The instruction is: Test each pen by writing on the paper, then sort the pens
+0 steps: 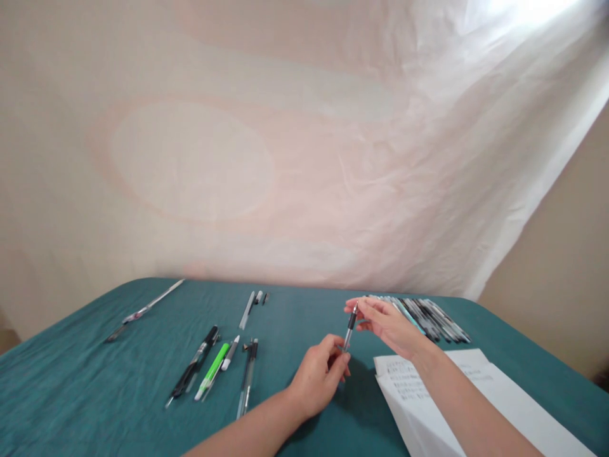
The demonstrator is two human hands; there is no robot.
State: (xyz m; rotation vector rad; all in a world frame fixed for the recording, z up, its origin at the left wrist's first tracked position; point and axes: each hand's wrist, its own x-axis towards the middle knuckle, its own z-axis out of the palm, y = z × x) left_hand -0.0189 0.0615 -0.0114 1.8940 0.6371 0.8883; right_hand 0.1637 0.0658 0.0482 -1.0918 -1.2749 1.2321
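A clear-barrelled pen (351,326) with a black grip stands tilted between my hands, its metal tip up. My left hand (320,376) is closed around its lower barrel. At the tip end, the thumb and fingers of my right hand (387,322) pinch the pen; whether they hold a small part there is too small to tell. Behind my right hand lies a row of several pens (431,319), side by side. Under my right forearm is a stack of white paper (514,397) with handwriting on the top sheet.
Left of my hands lie a black pen (194,365), a green pen (212,370), a grey-white pen piece (231,353) and a clear pen (248,374). Farther back are a pale barrel with small parts (247,310) and a long thin item (155,301). A teal cloth (95,393) covers the table.
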